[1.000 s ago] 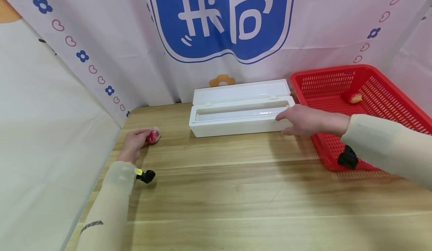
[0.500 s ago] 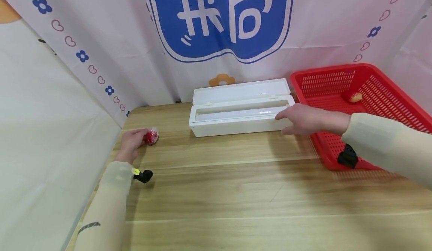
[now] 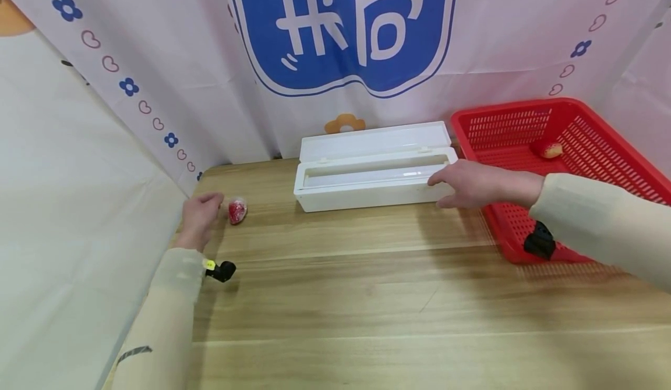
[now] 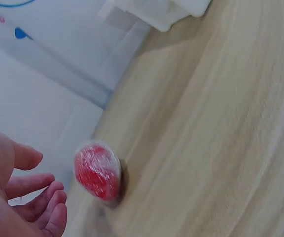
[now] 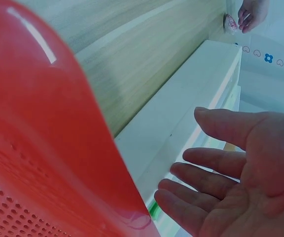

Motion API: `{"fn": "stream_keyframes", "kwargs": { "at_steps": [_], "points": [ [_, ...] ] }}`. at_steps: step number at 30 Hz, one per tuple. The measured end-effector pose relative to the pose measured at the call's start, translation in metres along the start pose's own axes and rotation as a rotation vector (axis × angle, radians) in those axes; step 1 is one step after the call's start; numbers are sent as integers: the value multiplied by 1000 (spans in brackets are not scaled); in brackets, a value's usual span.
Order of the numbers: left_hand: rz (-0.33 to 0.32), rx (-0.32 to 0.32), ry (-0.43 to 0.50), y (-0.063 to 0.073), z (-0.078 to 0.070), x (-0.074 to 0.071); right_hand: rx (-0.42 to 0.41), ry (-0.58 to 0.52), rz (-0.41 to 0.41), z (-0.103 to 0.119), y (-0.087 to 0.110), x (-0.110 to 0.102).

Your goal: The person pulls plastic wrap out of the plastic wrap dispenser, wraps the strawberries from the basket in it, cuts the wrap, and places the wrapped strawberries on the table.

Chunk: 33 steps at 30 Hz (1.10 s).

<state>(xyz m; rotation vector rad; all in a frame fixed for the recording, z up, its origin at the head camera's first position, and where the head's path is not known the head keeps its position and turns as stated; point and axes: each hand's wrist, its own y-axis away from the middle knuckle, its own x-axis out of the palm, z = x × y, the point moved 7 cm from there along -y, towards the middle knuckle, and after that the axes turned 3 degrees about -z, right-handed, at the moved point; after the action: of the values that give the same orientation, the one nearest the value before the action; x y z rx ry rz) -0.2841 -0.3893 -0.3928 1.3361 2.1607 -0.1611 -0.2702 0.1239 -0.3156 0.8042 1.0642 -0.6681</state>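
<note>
A red, rounded thing wrapped in clear film [image 3: 237, 211] lies on the wooden table at the far left. Just left of it is my left hand [image 3: 199, 220], its fingers loosely bent and a gap showing between fingertips and wrapped thing in the left wrist view. A long white cling film dispenser [image 3: 367, 198] stands at the back with its lid up and a pale roll inside. At the dispenser's right end, my right hand [image 3: 469, 185] has its fingers extended over the front edge; the right wrist view shows the palm holding nothing.
A red perforated basket [image 3: 516, 108] stands on the right, under the right forearm. Inside it lies a red and yellowish piece [image 3: 549, 150]. A printed cloth [image 3: 241, 122] hangs behind the table, and a white sheet [image 3: 78, 204] lines its left side.
My left hand set the film-wrapped red thing slightly further left, let go of it and drew back to the left. The right hand stayed at the dispenser.
</note>
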Motion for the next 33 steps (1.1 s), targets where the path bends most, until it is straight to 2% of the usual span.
{"fn": "stream_keyframes", "kwargs": {
  "at_steps": [7,10,16,21,25,28,33],
  "points": [
    [-26,127,-41,10,-30,4,-8,-3,-2,-1,-1,-1],
    [-19,197,-57,21,-50,11,-12,-7,0,-1,-1,-2],
    [-22,387,-125,48,-94,29,-24,-14,0,-1,1,-3],
    [41,535,-127,72,-125,50,-35,-25,10,-4,3,-2],
    [99,687,-159,89,-148,71,-60,-36,18,-5,4,-3],
    [134,782,-196,98,-160,88,-74,-46,34,-6,4,-5],
    [195,886,-316,106,-169,116,-77,-48,65,-4,5,-11]
  ]
}}
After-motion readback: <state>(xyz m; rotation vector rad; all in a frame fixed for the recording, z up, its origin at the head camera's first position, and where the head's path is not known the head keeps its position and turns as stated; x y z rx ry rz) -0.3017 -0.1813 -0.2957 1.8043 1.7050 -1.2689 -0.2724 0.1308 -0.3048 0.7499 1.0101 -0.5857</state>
